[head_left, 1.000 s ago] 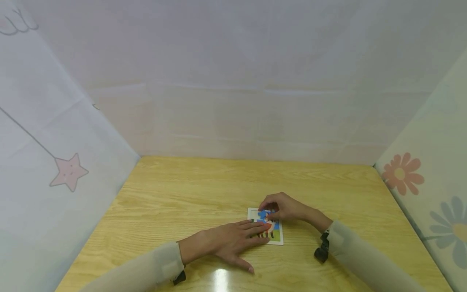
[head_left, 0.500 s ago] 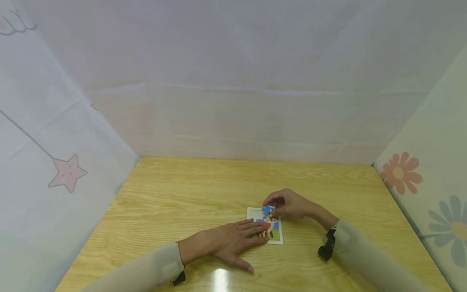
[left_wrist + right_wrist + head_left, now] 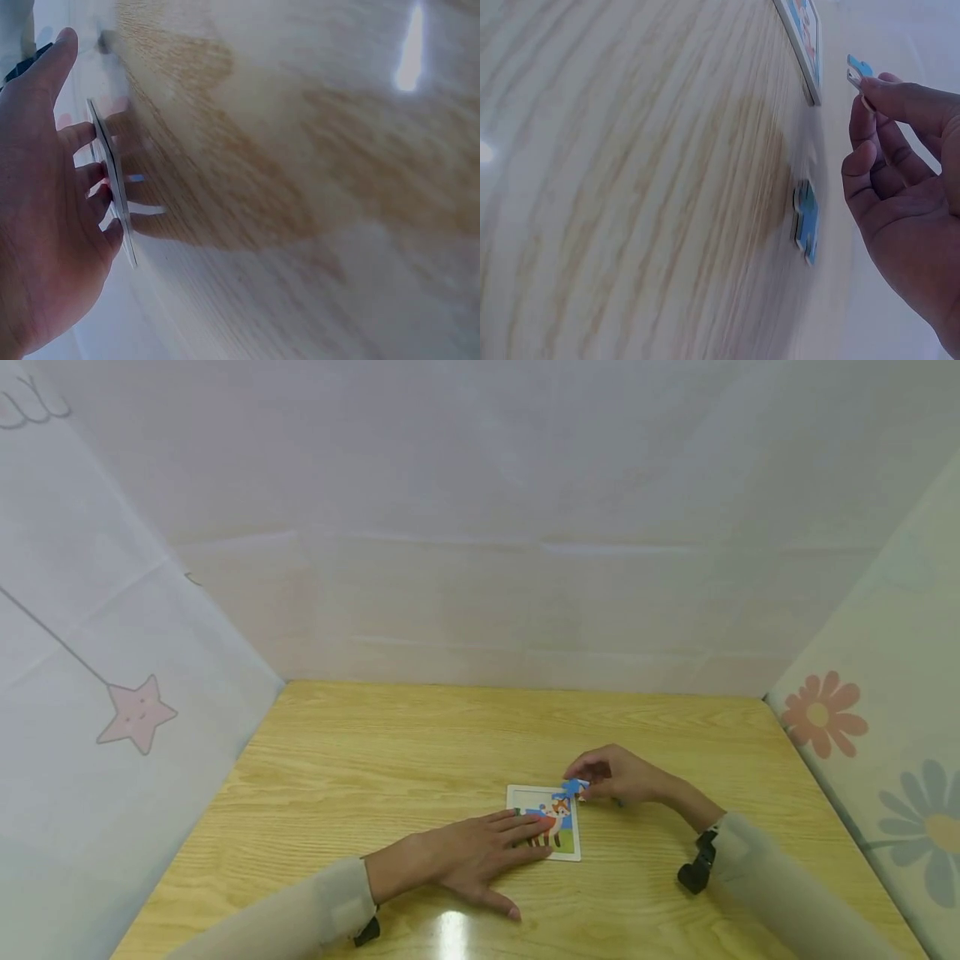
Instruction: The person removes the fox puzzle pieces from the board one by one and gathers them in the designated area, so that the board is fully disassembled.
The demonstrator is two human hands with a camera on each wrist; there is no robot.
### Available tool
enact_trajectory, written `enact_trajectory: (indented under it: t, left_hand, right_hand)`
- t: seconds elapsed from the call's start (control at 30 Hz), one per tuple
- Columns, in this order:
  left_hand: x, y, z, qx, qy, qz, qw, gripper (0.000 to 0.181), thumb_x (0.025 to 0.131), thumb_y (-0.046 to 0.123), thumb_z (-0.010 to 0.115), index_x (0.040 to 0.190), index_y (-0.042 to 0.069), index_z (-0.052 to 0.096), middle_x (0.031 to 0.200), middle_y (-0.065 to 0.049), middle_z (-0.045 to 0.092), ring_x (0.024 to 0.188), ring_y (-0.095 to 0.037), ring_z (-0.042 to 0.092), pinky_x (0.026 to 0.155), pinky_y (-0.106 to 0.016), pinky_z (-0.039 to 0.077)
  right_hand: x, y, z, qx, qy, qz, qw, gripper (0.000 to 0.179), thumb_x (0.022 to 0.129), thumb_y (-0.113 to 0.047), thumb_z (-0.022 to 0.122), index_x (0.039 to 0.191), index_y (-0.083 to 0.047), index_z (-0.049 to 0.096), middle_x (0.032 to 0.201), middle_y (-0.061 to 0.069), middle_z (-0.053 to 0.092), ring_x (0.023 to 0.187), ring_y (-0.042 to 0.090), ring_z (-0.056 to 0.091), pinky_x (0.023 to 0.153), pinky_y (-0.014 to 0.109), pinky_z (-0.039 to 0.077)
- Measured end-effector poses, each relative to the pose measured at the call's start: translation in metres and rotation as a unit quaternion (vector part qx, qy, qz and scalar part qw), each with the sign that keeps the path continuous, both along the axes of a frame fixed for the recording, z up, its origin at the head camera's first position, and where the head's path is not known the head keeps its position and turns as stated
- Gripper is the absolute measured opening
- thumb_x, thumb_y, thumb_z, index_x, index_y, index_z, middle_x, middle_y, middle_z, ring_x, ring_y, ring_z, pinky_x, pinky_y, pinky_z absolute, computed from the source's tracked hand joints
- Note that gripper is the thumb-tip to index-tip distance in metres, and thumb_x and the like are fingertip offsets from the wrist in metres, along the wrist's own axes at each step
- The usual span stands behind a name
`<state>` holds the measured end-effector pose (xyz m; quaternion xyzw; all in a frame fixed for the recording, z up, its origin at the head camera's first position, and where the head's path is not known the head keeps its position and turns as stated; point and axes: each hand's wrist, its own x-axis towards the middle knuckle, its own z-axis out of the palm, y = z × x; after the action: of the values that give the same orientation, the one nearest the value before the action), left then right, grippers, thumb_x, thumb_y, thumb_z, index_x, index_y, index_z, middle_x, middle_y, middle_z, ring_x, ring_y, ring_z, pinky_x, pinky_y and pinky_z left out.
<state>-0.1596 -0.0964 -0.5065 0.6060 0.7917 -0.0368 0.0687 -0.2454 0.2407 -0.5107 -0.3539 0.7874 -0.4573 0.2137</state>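
Note:
A small framed jigsaw puzzle with a fox picture lies on the wooden table. My left hand rests flat across its lower left part, fingers straight, hiding some of the picture. Over the puzzle's upper right corner, my right hand pinches a blue and white puzzle piece between thumb and fingers. The right wrist view shows this piece raised off the table. Below that hand lie loose blue puzzle pieces, mostly hidden in the head view. A bare pale area shows at the top left inside the frame.
The wooden table is bounded by a pale cloth at the back and patterned cloths on both sides. Black straps sit on both wrists. A bright light reflection lies near the front edge.
My right hand has drawn a puzzle piece up out of the puzzle's upper part and moved right with it, uncovering the fox's face. My left hand has stayed in place.

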Motion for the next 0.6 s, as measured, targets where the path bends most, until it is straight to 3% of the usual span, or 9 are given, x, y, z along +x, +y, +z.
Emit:
enact_trajectory:
  t: [0.27, 0.47, 0.6]
  left_hand:
    - [0.000, 0.001, -0.001, 0.003, 0.006, 0.000, 1.0000, 0.090, 0.102, 0.079, 0.036, 0.171, 0.022, 0.023, 0.179, -0.009, 0.005, 0.164, -0.028, 0.015, 0.131, -0.046, 0.021]
    - [0.001, 0.002, -0.001, 0.004, -0.003, -0.002, 1.0000, 0.089, 0.103, 0.077, 0.037, 0.171, 0.022, 0.023, 0.179, -0.009, 0.006, 0.164, -0.027, 0.014, 0.131, -0.047, 0.022]
    - [0.000, 0.001, 0.000, 0.004, -0.001, -0.001, 1.0000, 0.089, 0.103, 0.077, 0.038, 0.171, 0.022, 0.024, 0.179, -0.008, 0.007, 0.164, -0.026, 0.014, 0.131, -0.047, 0.023]
  right_hand:
    - [0.003, 0.022, 0.005, 0.007, -0.003, -0.008, 0.9999, 0.032, 0.099, -0.005, 0.074, 0.129, 0.003, 0.070, 0.128, 0.018, 0.072, 0.119, 0.022, 0.070, 0.099, 0.025, 0.057]
    - [0.004, 0.039, 0.009, 0.003, 0.014, -0.006, 0.9999, 0.031, 0.099, -0.004, 0.074, 0.128, 0.007, 0.069, 0.128, 0.025, 0.071, 0.124, 0.037, 0.068, 0.104, 0.026, 0.055]
    - [0.005, 0.050, 0.011, 0.013, 0.023, -0.011, 0.9996, 0.030, 0.100, -0.004, 0.073, 0.128, 0.006, 0.070, 0.127, 0.024, 0.071, 0.123, 0.031, 0.069, 0.103, 0.024, 0.055]
